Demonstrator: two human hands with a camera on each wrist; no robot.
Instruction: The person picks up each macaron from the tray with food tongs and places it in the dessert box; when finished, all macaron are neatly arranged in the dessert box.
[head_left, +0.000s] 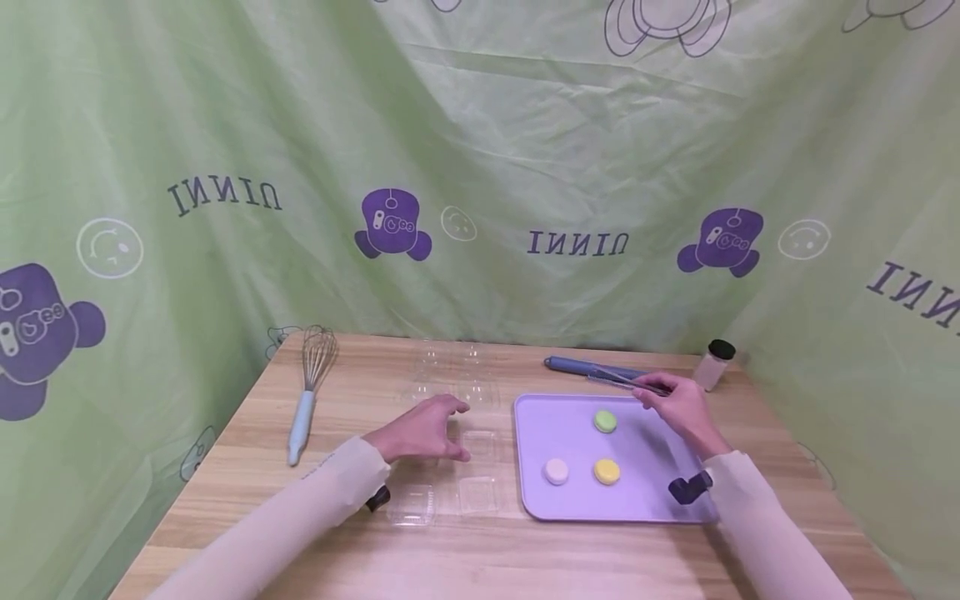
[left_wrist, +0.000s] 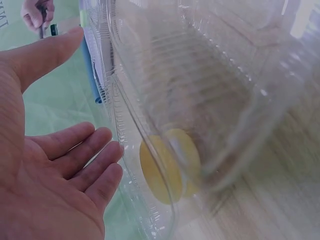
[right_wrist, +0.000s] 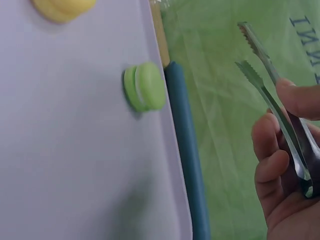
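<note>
By the far edge of the lilac tray (head_left: pixel 652 479), metal tongs (right_wrist: pixel 271 103) pinched in the right hand (head_left: pixel 681 408), tips apart. On the tray, green macaron (head_left: pixel 605 422), pink macaron (head_left: pixel 556 472) and yellow macaron (head_left: pixel 607 472), apart from the right rim. Beside the clear plastic containers (head_left: pixel 477 494), left hand (head_left: pixel 422 429) spread; narrow strip of wooden surface (head_left: pixel 507 479) between containers and tray, broader stretch at the near side. At left, whisk (head_left: pixel 303 417); beyond the tray, blue rolling pin (head_left: pixel 576 366); at the far right corner, black-lidded jar (head_left: pixel 712 367); behind, green printed cloth (head_left: pixel 480 167).
</note>
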